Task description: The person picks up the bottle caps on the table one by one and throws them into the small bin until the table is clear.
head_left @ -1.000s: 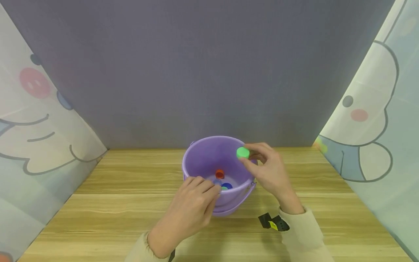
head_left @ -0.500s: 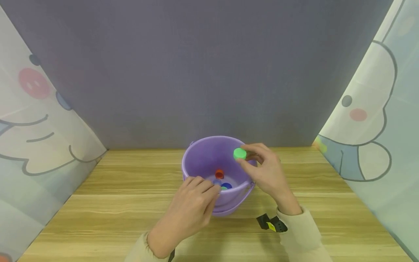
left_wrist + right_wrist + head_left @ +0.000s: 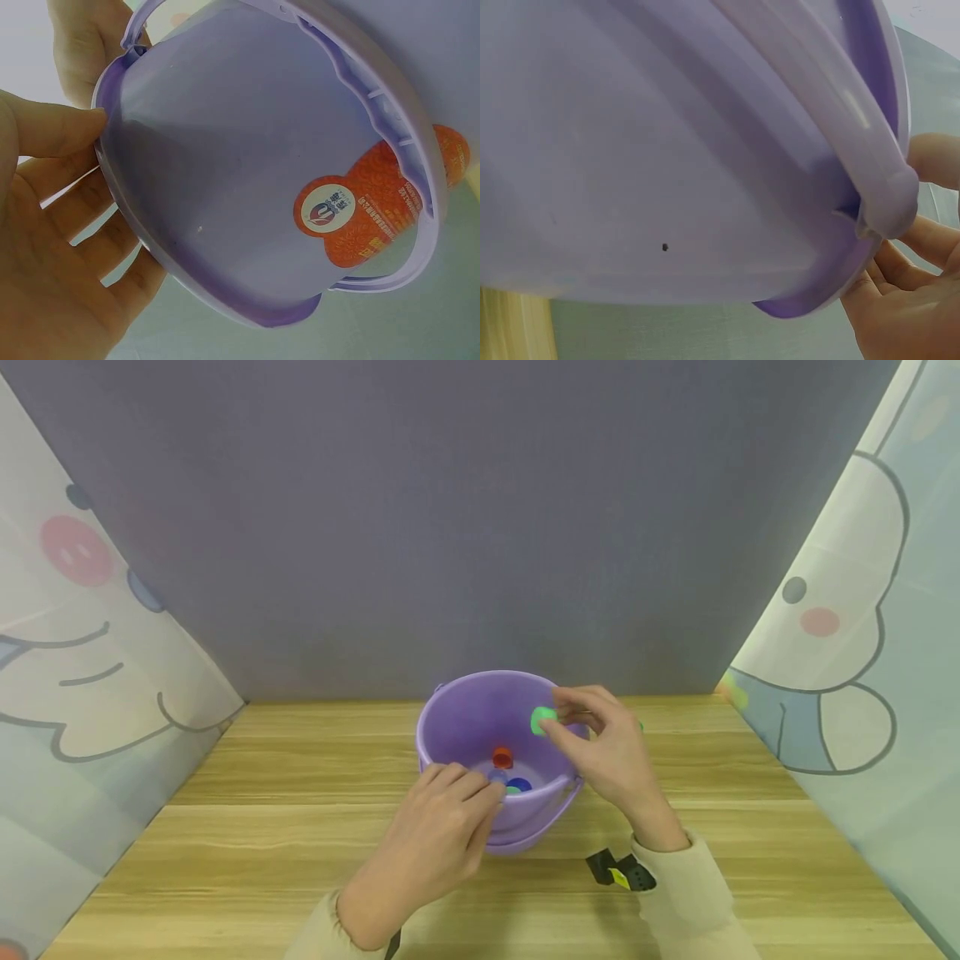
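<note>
A purple bucket [image 3: 457, 710] stands on the wooden table, its handle lowered toward me. My left hand [image 3: 435, 827] grips the near rim; in the left wrist view the thumb lies against the outer wall and the fingers go over the rim. Above the bucket's right side, my right hand [image 3: 607, 743] holds a small bright green cap [image 3: 543, 721] at the tips of thumb and fingers. A red cap [image 3: 502, 758], a blue cap [image 3: 519, 785] and a pale green one [image 3: 513, 791] lie on the bucket's floor, partly hidden. In the right wrist view the bucket hides the held cap.
A small green bit [image 3: 641, 727] shows behind my right hand. A grey panel [image 3: 480, 527] rises behind the table [image 3: 315, 768], with cartoon-printed sheets on both sides. A black strap piece [image 3: 621, 870] hangs by the right sleeve. An orange-red label [image 3: 367, 210] is on the bucket's outer wall.
My right hand has moved slightly left, and the green cap has shifted left and a little down and turned in the fingertips. My left hand has stayed on the rim.
</note>
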A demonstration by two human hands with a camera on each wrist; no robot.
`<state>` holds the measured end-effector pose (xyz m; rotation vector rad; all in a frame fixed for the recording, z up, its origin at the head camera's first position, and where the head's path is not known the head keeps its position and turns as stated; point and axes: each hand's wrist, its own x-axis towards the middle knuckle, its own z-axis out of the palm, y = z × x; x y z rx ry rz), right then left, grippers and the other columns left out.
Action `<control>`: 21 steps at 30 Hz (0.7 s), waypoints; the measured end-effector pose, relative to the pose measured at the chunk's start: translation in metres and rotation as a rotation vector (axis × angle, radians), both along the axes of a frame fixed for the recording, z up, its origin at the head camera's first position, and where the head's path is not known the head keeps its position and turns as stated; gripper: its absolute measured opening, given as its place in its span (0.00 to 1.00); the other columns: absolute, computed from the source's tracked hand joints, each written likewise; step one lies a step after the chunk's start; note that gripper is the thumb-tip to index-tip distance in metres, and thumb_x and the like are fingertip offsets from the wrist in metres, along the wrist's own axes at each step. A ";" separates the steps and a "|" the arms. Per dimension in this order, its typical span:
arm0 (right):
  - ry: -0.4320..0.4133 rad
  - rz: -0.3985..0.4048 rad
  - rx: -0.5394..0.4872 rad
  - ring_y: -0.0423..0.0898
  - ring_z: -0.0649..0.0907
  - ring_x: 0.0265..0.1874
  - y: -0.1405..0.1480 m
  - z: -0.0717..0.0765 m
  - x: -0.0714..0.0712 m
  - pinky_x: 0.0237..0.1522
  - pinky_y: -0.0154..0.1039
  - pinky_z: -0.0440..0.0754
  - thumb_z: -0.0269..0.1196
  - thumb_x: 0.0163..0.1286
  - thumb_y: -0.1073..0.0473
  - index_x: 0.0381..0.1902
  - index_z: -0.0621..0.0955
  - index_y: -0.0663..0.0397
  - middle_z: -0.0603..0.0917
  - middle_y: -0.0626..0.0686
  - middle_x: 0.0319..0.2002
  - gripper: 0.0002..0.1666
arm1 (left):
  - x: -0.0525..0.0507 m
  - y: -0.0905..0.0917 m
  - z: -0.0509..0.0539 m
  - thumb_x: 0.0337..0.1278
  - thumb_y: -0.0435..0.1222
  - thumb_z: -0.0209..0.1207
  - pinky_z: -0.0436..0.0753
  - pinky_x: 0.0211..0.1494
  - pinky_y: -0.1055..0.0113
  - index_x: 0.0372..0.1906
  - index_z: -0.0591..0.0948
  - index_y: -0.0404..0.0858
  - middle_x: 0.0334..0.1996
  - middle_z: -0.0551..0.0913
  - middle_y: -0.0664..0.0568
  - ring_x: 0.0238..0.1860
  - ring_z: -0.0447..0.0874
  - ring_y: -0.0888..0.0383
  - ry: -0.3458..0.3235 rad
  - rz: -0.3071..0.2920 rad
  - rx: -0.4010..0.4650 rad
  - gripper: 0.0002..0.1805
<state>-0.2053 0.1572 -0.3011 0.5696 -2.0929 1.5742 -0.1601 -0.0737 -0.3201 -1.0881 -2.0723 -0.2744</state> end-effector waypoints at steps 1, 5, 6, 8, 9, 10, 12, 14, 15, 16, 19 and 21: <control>0.005 -0.006 -0.003 0.45 0.84 0.42 0.000 0.000 0.000 0.51 0.33 0.82 0.73 0.59 0.70 0.52 0.84 0.68 0.82 0.59 0.45 0.21 | 0.000 0.000 0.000 0.61 0.33 0.58 0.74 0.40 0.64 0.33 0.78 0.43 0.27 0.76 0.58 0.31 0.73 0.56 0.007 -0.002 0.001 0.02; 0.017 -0.017 0.000 0.44 0.84 0.42 0.000 0.000 0.001 0.52 0.33 0.82 0.73 0.59 0.70 0.52 0.84 0.68 0.83 0.59 0.45 0.21 | 0.001 0.000 0.001 0.62 0.33 0.57 0.74 0.40 0.63 0.33 0.79 0.43 0.27 0.77 0.58 0.31 0.74 0.55 -0.027 0.001 0.001 0.03; 0.017 -0.017 0.002 0.44 0.84 0.42 0.000 0.000 0.001 0.52 0.33 0.82 0.73 0.59 0.70 0.52 0.84 0.68 0.83 0.59 0.45 0.21 | 0.001 0.000 0.001 0.63 0.34 0.57 0.74 0.41 0.63 0.34 0.79 0.43 0.27 0.77 0.58 0.31 0.74 0.55 -0.037 0.002 0.000 0.03; 0.017 -0.018 0.003 0.44 0.84 0.42 0.000 0.000 0.001 0.52 0.33 0.82 0.73 0.59 0.70 0.52 0.84 0.68 0.83 0.58 0.45 0.21 | 0.001 0.000 0.001 0.64 0.34 0.56 0.74 0.41 0.62 0.34 0.79 0.43 0.28 0.77 0.58 0.32 0.74 0.55 -0.053 0.004 0.000 0.03; 0.016 -0.017 0.002 0.44 0.84 0.42 0.000 0.000 0.000 0.52 0.33 0.82 0.73 0.59 0.70 0.52 0.84 0.68 0.83 0.58 0.45 0.21 | 0.001 0.000 0.001 0.64 0.34 0.56 0.74 0.41 0.62 0.34 0.79 0.43 0.28 0.77 0.58 0.32 0.74 0.55 -0.051 0.005 -0.001 0.03; 0.015 -0.018 0.003 0.44 0.84 0.42 0.000 0.000 0.000 0.52 0.33 0.82 0.73 0.59 0.70 0.52 0.84 0.68 0.83 0.58 0.45 0.21 | 0.001 0.000 0.001 0.64 0.34 0.56 0.74 0.40 0.63 0.34 0.79 0.43 0.28 0.77 0.58 0.32 0.74 0.55 -0.043 0.004 -0.002 0.03; 0.013 -0.019 0.004 0.44 0.84 0.42 0.000 0.000 0.000 0.52 0.33 0.82 0.73 0.59 0.70 0.52 0.84 0.68 0.83 0.58 0.44 0.21 | 0.001 0.000 0.000 0.65 0.34 0.55 0.74 0.40 0.63 0.34 0.79 0.43 0.27 0.77 0.58 0.31 0.74 0.55 -0.027 0.002 -0.001 0.04; 0.010 -0.019 0.003 0.44 0.84 0.42 0.000 0.000 0.000 0.52 0.33 0.82 0.73 0.59 0.70 0.52 0.84 0.68 0.83 0.59 0.44 0.21 | 0.000 0.000 0.000 0.65 0.34 0.55 0.74 0.40 0.64 0.34 0.79 0.43 0.27 0.76 0.58 0.31 0.73 0.55 -0.006 0.000 0.002 0.04; 0.008 -0.021 0.004 0.44 0.84 0.42 0.000 0.000 0.000 0.52 0.33 0.82 0.73 0.59 0.70 0.52 0.84 0.68 0.83 0.59 0.44 0.21 | 0.000 0.000 0.000 0.65 0.34 0.55 0.74 0.40 0.64 0.34 0.79 0.43 0.27 0.77 0.58 0.31 0.74 0.55 -0.005 0.000 0.002 0.04; 0.007 -0.021 0.005 0.44 0.84 0.42 0.000 0.000 0.000 0.52 0.33 0.82 0.73 0.59 0.70 0.52 0.84 0.68 0.83 0.59 0.44 0.21 | 0.000 0.000 0.000 0.65 0.34 0.55 0.74 0.40 0.64 0.34 0.79 0.43 0.27 0.77 0.58 0.31 0.74 0.55 -0.006 -0.001 0.002 0.04; 0.003 -0.022 0.006 0.46 0.84 0.42 0.001 0.000 0.000 0.52 0.33 0.82 0.73 0.60 0.70 0.52 0.84 0.68 0.83 0.59 0.44 0.21 | 0.001 0.000 0.001 0.64 0.34 0.55 0.74 0.40 0.63 0.34 0.79 0.43 0.27 0.77 0.58 0.31 0.74 0.55 -0.029 0.000 0.001 0.04; 0.004 -0.025 0.010 0.46 0.84 0.43 0.002 0.000 0.000 0.52 0.33 0.82 0.73 0.60 0.70 0.52 0.84 0.67 0.83 0.58 0.44 0.21 | 0.001 0.000 0.001 0.63 0.33 0.56 0.74 0.40 0.63 0.35 0.80 0.43 0.28 0.78 0.57 0.32 0.74 0.55 -0.049 0.001 0.001 0.03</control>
